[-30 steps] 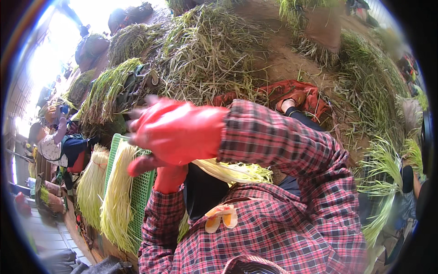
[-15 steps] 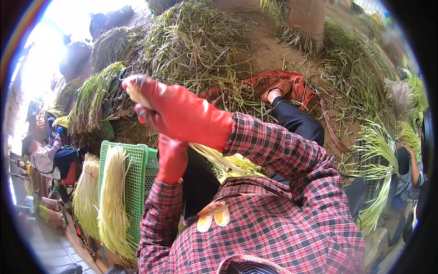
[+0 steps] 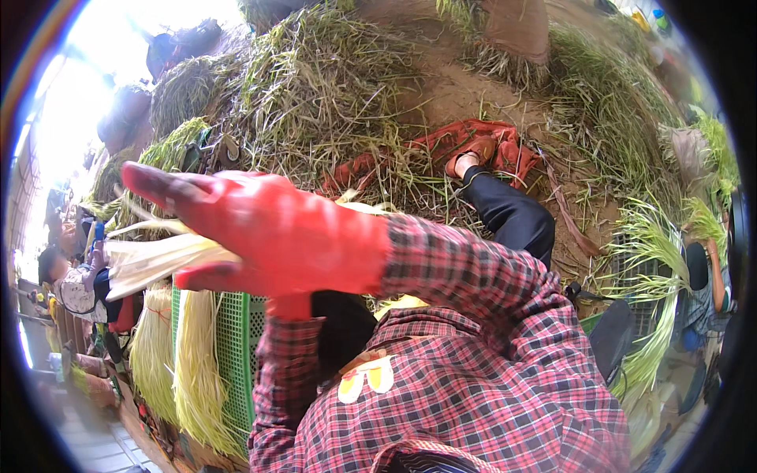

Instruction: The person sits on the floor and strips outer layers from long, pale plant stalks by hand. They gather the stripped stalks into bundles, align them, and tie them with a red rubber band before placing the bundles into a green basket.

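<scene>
My right hand (image 3: 252,232), in a red glove with dark-stained fingertips, stretches across the middle with fingers and thumb apart. A bunch of pale stems (image 3: 150,256) fans out under it, between finger and thumb. My left hand (image 3: 288,306), also red-gloved, is mostly hidden beneath the right; its fingers and what they hold cannot be seen. A green plastic crate (image 3: 235,347) stands at my left, with a long bundle of yellowish stems (image 3: 197,363) against it and another tied bundle (image 3: 150,355) beside that.
Heaps of cut greens (image 3: 315,79) cover the ground beyond my hands. A red cloth (image 3: 516,150) lies near my outstretched leg (image 3: 505,213). A co-worker (image 3: 75,292) sits at left; another person (image 3: 710,292) is at right, near loose pale greens (image 3: 650,252).
My right hand has moved left and its fingers have spread. The pale stems, partly behind my hands before, now fan out to the left beneath it.
</scene>
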{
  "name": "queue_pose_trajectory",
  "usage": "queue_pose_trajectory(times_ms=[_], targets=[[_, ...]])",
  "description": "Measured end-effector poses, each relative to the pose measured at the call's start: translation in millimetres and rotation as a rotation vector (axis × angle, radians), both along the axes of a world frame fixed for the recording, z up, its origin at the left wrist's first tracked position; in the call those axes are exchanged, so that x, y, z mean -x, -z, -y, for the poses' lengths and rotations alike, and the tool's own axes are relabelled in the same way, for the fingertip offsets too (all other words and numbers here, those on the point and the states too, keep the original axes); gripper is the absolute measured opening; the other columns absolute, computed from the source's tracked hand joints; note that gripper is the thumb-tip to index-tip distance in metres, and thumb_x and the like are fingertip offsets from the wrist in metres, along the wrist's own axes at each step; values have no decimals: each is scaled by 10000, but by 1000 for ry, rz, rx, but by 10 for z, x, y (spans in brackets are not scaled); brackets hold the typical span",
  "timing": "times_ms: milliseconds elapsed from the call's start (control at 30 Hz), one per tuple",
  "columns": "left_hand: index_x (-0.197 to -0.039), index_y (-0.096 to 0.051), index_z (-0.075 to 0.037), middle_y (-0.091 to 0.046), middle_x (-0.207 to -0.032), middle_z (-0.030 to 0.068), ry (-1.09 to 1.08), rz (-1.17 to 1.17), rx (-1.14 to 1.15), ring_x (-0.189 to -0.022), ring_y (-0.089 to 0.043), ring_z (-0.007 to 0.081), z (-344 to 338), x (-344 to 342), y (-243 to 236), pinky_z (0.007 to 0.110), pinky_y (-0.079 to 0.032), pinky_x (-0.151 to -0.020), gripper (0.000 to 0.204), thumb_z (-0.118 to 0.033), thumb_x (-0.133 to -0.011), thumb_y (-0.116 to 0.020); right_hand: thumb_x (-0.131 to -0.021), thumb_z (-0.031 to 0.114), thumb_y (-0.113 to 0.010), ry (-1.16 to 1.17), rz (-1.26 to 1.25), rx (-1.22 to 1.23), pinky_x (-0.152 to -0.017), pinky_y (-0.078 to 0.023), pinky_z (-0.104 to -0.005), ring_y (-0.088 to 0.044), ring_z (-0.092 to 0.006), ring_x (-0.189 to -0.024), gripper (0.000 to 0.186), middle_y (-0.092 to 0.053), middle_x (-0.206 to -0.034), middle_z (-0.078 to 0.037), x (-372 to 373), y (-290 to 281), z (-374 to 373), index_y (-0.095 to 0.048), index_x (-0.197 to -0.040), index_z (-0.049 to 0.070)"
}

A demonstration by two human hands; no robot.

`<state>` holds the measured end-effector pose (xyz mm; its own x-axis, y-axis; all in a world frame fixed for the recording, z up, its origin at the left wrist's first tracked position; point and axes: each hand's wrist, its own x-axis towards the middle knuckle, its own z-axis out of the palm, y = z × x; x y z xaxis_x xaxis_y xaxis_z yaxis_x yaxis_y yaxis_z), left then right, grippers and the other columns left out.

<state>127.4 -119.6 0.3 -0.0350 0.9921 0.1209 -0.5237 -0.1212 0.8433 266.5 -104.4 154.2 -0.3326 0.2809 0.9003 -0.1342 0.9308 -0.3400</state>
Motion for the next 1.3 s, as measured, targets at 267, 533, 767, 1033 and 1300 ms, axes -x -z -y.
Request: queue_pose_trajectory(times_ms=[267,533,767,1033,1300], targets=[[-1478,-398,-136,-304,-1566,100,97,310,-173,-1457,-224,326,1072,1738,-268,571,-118,-1182,485,-310,-1025,-398,-834,415,-695,70,640,396,-698,-540,-422,-662,-332,-784,870,-502,-1383,-190,-630,1277,406,-245,-1528,145],[-1498,-356,-138,-326,-1560,54,-670,418,125,-1463,-227,267,1786,1761,-11,517,-130,-1199,511,-278,-1017,-457,-900,372,-669,-83,1041,708,-617,-576,-379,-675,-240,-678,634,-675,-789,-137,-1210,2817,547,-420,-1450,178],[-1526,-282,-148,-258,-1590,15,-645,173,106,-1470,-197,277,1902,1689,-31,531,-136,-1196,553,-352,-1030,-419,-888,265,-655,537,1585,761,-791,-545,-443,-671,-349,-891,372,-686,-986,-172,-1752,2762,91,-608,-1237,144],[-1517,-310,-159,-308,-1569,35,-626,202,140,-1444,-262,293,1873,1661,11,531,-177,-1183,551,-373,-1026,-437,-922,89,-646,-225,203,1063,-848,-528,-255,-649,-130,-935,238,-705,-1074,-71,-1052,1898,251,-677,-1149,24],[-1516,-312,-155,-318,-1563,32,-567,168,124,-1400,-334,305,1868,1552,-36,525,-228,-1164,550,-374,-1027,-438,-923,458,-594,63,705,703,-714,-530,-444,-665,-353,-815,407,-687,-873,-169,45,1637,561,-691,-1092,102]])
